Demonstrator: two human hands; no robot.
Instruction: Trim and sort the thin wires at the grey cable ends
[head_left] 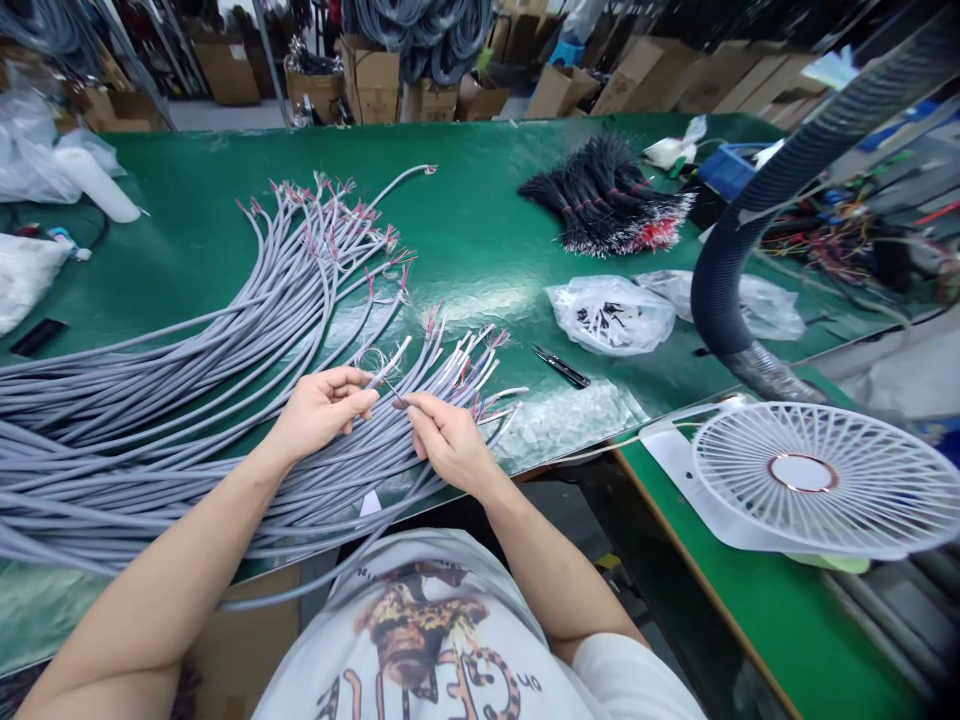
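Far left: two white plastic bags (26, 165) and one white roll (97, 185) on the green table (465, 200). Grey cables (187, 400), too many to count, at least several dozen, lie across the table's left half. Long axis runs left to right; stripped ends fan toward upper right, with thin coloured wires showing. Left hand (322, 410): narrow pinch on one cable end (391, 358), which points up and right. Right hand (450, 440): narrow pinch on one thin pin (395, 392), its exact kind too fine to tell, just beside that end. Both hands sit above the cables, near the table's front edge. Further right: one pair of black-handled scissors (561, 367), two clear plastic bags (611, 315), one bundle of black wires (607, 195), one ribbed hose (739, 270), one white fan (825, 478).
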